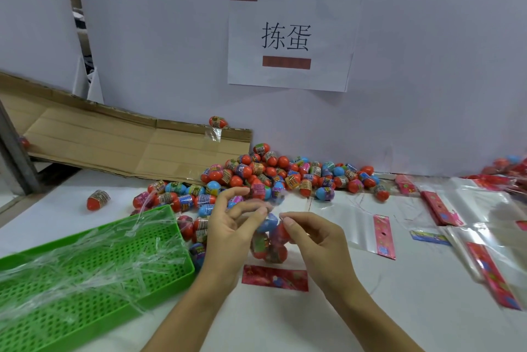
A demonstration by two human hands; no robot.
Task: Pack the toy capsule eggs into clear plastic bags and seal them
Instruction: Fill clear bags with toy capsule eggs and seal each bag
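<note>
Head view: both hands, left hand (pixel 228 219) and right hand (pixel 309 233), pinch the filled bag (pixel 269 240) mouth. Risk: a loose pinch could spill eggs toward the 12 o'clock pile (pixel 273 175).

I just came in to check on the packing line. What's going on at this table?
A person is packing toy capsule eggs. Both hands, left hand and right hand, pinch the top of a clear bag that already holds several eggs, above the table. A big pile of loose eggs lies behind, empty bags with red header cards lie to the right, and a green tray of plastic strips sits on the left.
</note>
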